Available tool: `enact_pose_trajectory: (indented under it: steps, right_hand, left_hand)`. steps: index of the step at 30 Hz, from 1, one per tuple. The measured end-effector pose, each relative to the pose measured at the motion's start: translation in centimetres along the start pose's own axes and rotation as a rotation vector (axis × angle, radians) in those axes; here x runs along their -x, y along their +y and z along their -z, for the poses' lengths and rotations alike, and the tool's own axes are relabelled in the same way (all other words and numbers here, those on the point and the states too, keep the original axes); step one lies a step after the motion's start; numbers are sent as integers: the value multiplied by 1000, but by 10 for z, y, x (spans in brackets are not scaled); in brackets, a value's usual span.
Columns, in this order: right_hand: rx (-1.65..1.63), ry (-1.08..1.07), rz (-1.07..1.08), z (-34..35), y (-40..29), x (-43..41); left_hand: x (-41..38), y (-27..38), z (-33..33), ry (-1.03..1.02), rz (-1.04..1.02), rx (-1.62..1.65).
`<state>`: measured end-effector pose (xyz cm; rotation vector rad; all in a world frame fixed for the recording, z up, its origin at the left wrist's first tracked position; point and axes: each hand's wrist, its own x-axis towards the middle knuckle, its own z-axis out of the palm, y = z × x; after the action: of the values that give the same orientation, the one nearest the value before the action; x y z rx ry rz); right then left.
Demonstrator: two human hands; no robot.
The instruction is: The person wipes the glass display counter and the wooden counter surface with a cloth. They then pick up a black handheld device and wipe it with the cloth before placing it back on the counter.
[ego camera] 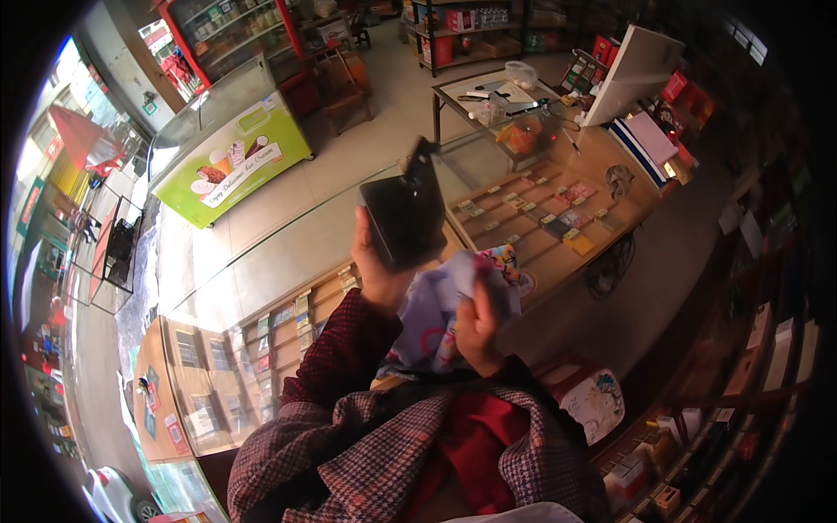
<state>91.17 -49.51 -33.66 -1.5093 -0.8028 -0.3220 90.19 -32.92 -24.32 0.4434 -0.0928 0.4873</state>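
My left hand (382, 274) is wrapped around the lower left side of a black box-shaped object (405, 225), whose exact kind I cannot tell. A narrow dark piece (422, 160) sticks up from its top end. Bunched in my right hand (478, 327) is a pale lilac cloth (428, 310) with a bright multicoloured print. The cloth hangs below the black object, over the counter's near edge, and its upper part is blurred. Both hands are above the glass display counter (314, 222).
Packets lie in the counter's wooden compartments (523, 212). A monitor (631, 75) and folders (637, 150) stand at the back right. Beyond the counter is an ice cream freezer (229, 157). A chair (585, 399) is close on my right, near shelves of boxes (654, 451).
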Motion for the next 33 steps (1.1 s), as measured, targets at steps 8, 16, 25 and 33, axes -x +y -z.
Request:
enact_pose_trajectory:
  steps: [8,16,25,33]
  right_hand:
    - [-246,-248,-89,10,-30,-39]
    - [-317,-348,-58,43,4,-111]
    - [62,-599,470,58,-5,-93]
    - [229,-724,658,54,-25,-128]
  left_hand:
    - [12,-21,9,-35,195,184]
    - [20,-10,19,-209,526,304]
    - [22,-6,9,-76,484,-27]
    - [26,-11,20,-248,499,-487]
